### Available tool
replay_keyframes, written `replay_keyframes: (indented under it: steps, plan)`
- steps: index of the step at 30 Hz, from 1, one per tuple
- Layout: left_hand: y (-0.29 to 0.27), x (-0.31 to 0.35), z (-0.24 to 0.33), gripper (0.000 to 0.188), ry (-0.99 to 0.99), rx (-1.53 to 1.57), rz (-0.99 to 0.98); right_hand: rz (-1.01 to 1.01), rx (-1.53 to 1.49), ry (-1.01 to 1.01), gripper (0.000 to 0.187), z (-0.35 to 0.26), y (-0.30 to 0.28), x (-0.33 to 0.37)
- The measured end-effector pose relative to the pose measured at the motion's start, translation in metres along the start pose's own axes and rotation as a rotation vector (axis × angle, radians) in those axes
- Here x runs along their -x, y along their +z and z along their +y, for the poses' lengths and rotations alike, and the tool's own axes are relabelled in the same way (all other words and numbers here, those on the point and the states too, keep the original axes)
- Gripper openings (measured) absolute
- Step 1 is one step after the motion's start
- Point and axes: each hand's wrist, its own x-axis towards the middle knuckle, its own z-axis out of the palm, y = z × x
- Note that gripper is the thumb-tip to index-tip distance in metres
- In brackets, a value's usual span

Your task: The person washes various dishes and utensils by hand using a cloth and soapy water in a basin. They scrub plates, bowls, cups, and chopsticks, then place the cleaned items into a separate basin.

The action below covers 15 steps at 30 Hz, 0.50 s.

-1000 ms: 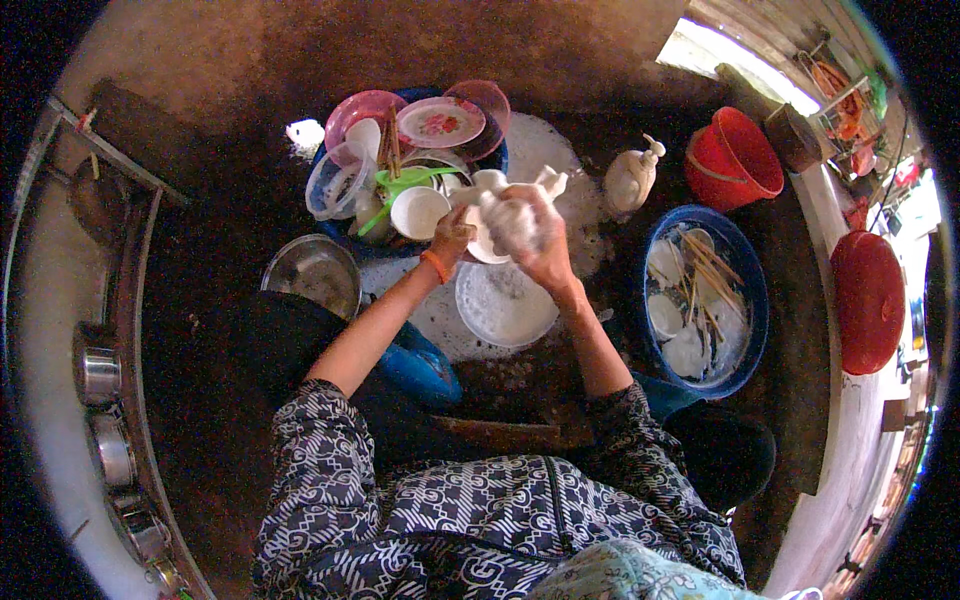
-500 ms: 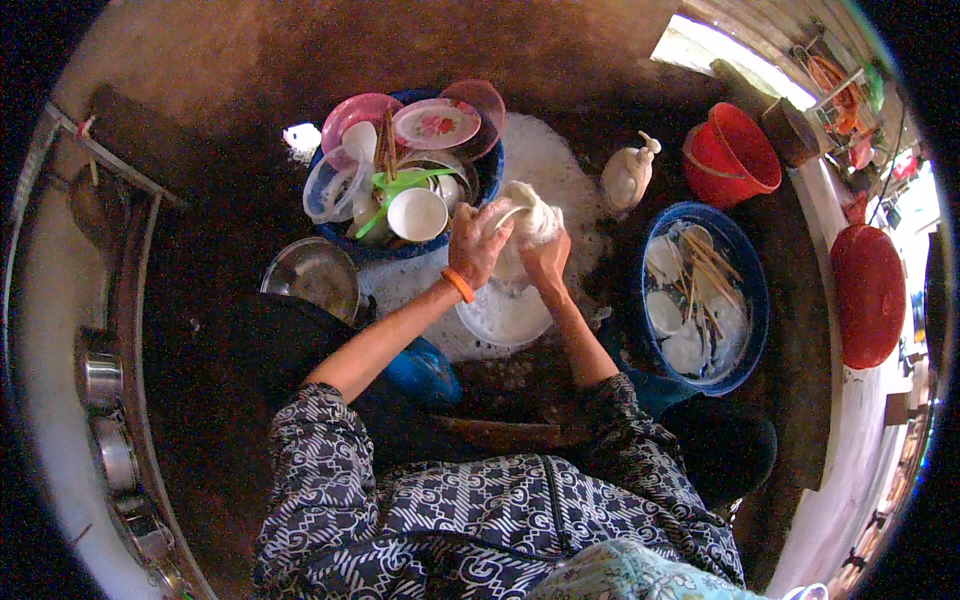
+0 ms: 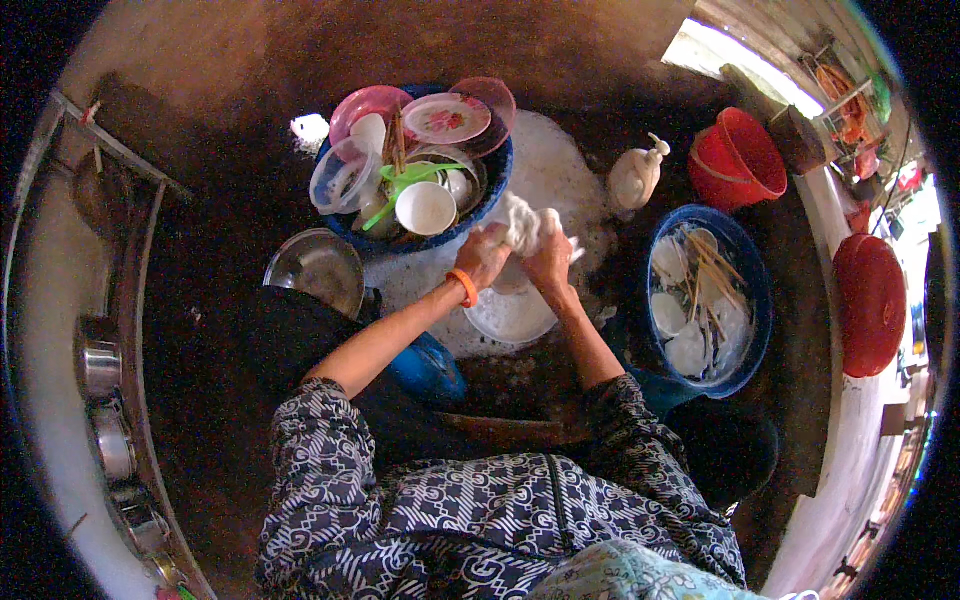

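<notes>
I recorded my left hand (image 3: 484,256) and right hand (image 3: 547,263) closed, fingers curled on a white cloth (image 3: 521,223) bunched between them; whether they gripped anything else, I could not tell. A pale basin (image 3: 510,335) sat just below them, a blue tub (image 3: 468,229) of dishes (image 3: 426,208) beyond to their left, a blue basin (image 3: 712,386) with chopsticks (image 3: 716,269) well to their right.

Two blue tubs (image 3: 764,300), one beyond the left hand (image 3: 482,258), one right of the right hand (image 3: 547,264); one metal basin (image 3: 315,274) left of the left hand; one bottle (image 3: 634,180) beyond the right hand
</notes>
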Motion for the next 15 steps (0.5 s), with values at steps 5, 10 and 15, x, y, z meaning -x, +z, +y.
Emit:
replay_keyframes:
  steps: [5,10,15]
  plan:
    - [0.013,-0.002,-0.023,0.034,0.180,-0.167,0.079,0.035,-0.003,-0.025,0.042,0.003,0.006,0.001]
    - [-0.007,-0.025,-0.034,0.033,0.131,-0.001,0.333,-0.332,-0.258,0.105,0.057,0.013,-0.006,-0.006]
    - [-0.055,-0.055,-0.070,0.035,-0.083,-0.409,0.645,-0.784,0.153,-0.133,0.055,0.018,-0.028,-0.004]
